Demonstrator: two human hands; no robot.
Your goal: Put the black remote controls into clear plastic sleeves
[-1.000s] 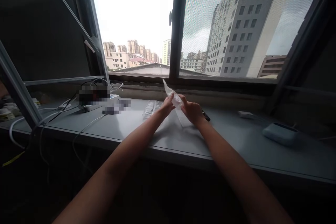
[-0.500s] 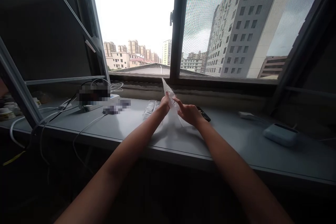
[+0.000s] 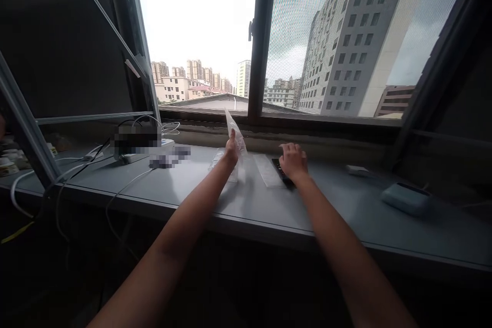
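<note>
A thin translucent plastic bag point(image 3: 237, 138) stands upright in my left hand point(image 3: 231, 149), whose fingers are closed on it. My right hand point(image 3: 294, 160) is over a black remote-like device point(image 3: 283, 173) lying on the grey desk; its fingers are curled, and whether they grip the device cannot be made out. Flat on the desk, just left of that device, is a clear plastic sheet or bag point(image 3: 268, 171). Another crumpled clear plastic piece point(image 3: 216, 158) lies behind my left wrist, partly hidden.
The grey desk point(image 3: 161, 189) runs below a window. Cables and a white power strip point(image 3: 167, 143) lie at the left beside a metal frame point(image 3: 26, 118). A blue-grey box point(image 3: 406, 198) and a small white object point(image 3: 357, 170) are at the right.
My right hand has left the bag and moved right to the black device. My left hand has shifted slightly left with the bag. More of the flat plastic sheet shows.
</note>
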